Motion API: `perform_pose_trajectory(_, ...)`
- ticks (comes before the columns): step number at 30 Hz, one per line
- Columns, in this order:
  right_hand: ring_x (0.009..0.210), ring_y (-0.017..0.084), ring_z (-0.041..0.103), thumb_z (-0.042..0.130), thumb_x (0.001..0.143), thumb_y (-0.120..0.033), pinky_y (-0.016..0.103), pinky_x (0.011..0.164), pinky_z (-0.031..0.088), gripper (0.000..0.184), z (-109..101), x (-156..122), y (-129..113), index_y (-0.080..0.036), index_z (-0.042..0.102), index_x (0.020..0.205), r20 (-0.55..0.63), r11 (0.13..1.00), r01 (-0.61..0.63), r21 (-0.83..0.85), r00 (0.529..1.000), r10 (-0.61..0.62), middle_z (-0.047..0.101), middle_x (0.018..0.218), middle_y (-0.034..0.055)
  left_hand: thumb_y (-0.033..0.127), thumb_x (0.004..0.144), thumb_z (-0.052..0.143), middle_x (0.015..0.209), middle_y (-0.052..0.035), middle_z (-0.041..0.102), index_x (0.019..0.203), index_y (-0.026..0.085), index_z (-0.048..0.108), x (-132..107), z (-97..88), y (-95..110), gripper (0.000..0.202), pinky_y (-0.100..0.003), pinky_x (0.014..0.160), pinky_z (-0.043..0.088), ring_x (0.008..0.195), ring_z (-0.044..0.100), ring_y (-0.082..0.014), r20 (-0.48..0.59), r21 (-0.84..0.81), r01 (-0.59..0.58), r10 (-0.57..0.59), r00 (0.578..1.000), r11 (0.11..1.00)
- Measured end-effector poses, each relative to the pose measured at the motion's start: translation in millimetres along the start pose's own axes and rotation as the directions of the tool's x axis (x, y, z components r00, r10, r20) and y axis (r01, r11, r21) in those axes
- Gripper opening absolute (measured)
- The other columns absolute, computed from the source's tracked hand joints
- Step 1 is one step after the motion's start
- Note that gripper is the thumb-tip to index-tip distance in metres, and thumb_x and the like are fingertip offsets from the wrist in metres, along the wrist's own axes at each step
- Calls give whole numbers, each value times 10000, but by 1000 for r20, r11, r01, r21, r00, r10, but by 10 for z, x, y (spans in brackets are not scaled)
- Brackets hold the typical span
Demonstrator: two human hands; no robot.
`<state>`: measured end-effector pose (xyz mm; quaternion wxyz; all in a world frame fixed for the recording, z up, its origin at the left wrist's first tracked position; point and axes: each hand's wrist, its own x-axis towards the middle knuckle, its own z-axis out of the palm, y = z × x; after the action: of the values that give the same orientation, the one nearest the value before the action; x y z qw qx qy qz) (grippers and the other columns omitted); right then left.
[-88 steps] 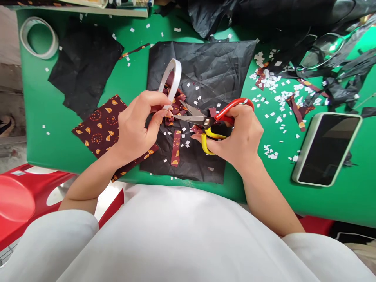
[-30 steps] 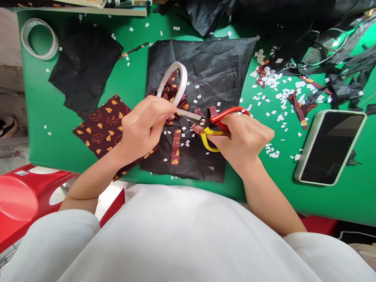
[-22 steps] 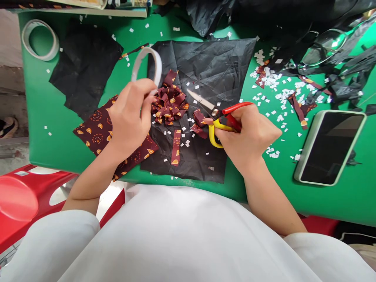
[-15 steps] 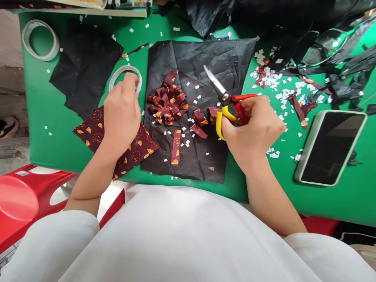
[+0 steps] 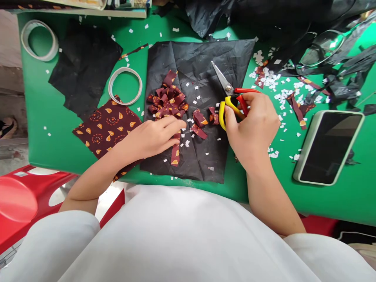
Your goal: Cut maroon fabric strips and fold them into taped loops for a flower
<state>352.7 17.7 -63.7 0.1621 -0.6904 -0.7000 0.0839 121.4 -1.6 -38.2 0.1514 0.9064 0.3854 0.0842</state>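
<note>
While scissors (image 5: 226, 87) are gripped, a strip (image 5: 175, 152) lies under fingertips

Although the left hand (image 5: 152, 137) grasps nothing, its outstretched fingertips lie on the far end of the patterned strip, on the black sheet (image 5: 199, 62). Just beyond them sits a folded fabric rosette (image 5: 169, 100); a tape roll (image 5: 125, 86) lies farther out. The right hand (image 5: 254, 125) is curled through the scissors' handles (blades closed, pointing away). A phone (image 5: 327, 147) lies outside that hand.

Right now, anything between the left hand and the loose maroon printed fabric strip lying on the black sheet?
Nothing visible. The left hand has its fingertips at the top end of the maroon printed fabric strip; only small white paper scraps lie beside it. The right hand holds the red-and-yellow-handled scissors well apart.
</note>
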Motion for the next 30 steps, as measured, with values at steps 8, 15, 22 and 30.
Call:
perform_pose_trajectory(8, 976, 306, 542, 526, 835, -302, 462, 816, 419, 180, 87, 10, 102, -209, 499, 986, -47, 991, 62, 115, 997, -57, 578, 1016, 141, 192, 887, 456, 904, -21, 629, 1039, 169, 525, 3, 30, 20, 168, -221, 629, 467, 784, 636, -141, 141, -85, 118, -105, 984, 989)
perform_pose_trajectory(15, 930, 289, 546, 571, 804, -267, 449, 767, 441, 205, 99, 29, 139, -199, 542, 995, -115, 987, 135, 91, 986, -124, 591, 1002, 131, 164, 872, 467, 902, -11, 637, 1017, 178, 534, 9, 41, 15, 160, -212, 626, 437, 740, 606, -115, 93, -189, 88, -72, 993, 978)
perform_pose_trajectory(22, 922, 255, 578, 562, 825, -296, 402, 768, 464, 112, -35, -65, -84, -228, 575, 912, -171, 917, 266, 298, 960, -222, 624, 944, 104, 153, 796, 593, 782, 35, 614, 943, 191, 550, 5, -15, 66, 158, -164, 538, 427, 534, 507, -38, -106, -506, 46, -116, 988, 862)
perform_pose_trajectory(30, 608, 97, 610, 648, 778, -255, 206, 528, 479, 262, 13, -419, -414, -211, 478, 972, 32, 606, 243, 757, 913, -406, 663, 770, -16, 203, 767, 623, 794, 13, 611, 928, 193, 532, 24, 48, 151, 186, -184, 506, 481, 600, 582, -75, -24, -794, 187, -337, 941, 578)
